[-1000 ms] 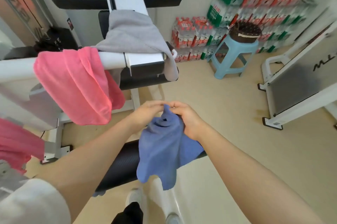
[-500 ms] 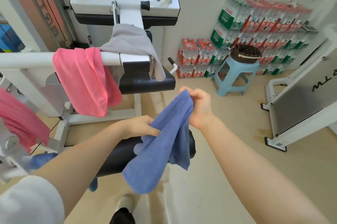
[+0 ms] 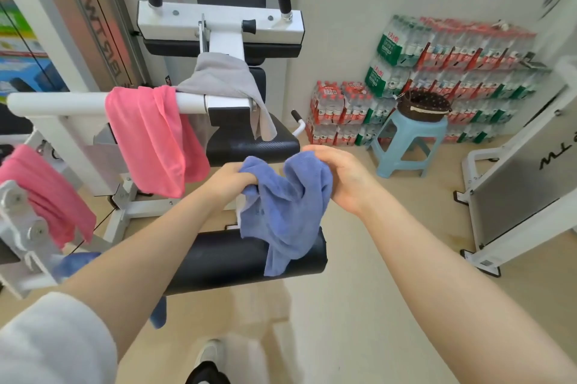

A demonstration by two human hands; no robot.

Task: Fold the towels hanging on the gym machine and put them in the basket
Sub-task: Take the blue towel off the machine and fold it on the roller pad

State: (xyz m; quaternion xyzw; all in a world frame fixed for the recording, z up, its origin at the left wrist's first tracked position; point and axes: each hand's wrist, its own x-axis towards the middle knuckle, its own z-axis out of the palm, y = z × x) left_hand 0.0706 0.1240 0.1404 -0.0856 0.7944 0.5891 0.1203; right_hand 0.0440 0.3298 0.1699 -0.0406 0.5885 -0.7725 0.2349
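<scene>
Blue terry cloth, the blue towel [image 3: 285,205], is bunched between both hands in mid-air above the black padded roller [image 3: 231,261] of the gym machine [image 3: 218,27]. The left hand [image 3: 232,179] has its fingers curled round one gathered corner; the right hand [image 3: 342,177] wraps over the other bunched end, though its fingertips are hidden behind the cloth, so how tightly it pinches is hard to say. Between the two hands the towel sags in a loose fold, and its lower end hangs down in front of the roller's right end.

Behind the hands, a grey towel [image 3: 221,77] is draped over the machine's central post and trails down onto the black seat pad [image 3: 249,146]. To its left a pink towel [image 3: 153,140] hangs over the white horizontal bar [image 3: 56,104], and a second pink towel [image 3: 46,193] hangs lower at the far left edge. Another piece of blue cloth [image 3: 75,261] shows below the left forearm, partly hidden.

Well apart to the right, a dark woven basket [image 3: 423,105] sits on a light blue plastic stool [image 3: 409,143], in front of stacked packs of bottled water [image 3: 452,71] against the wall.
</scene>
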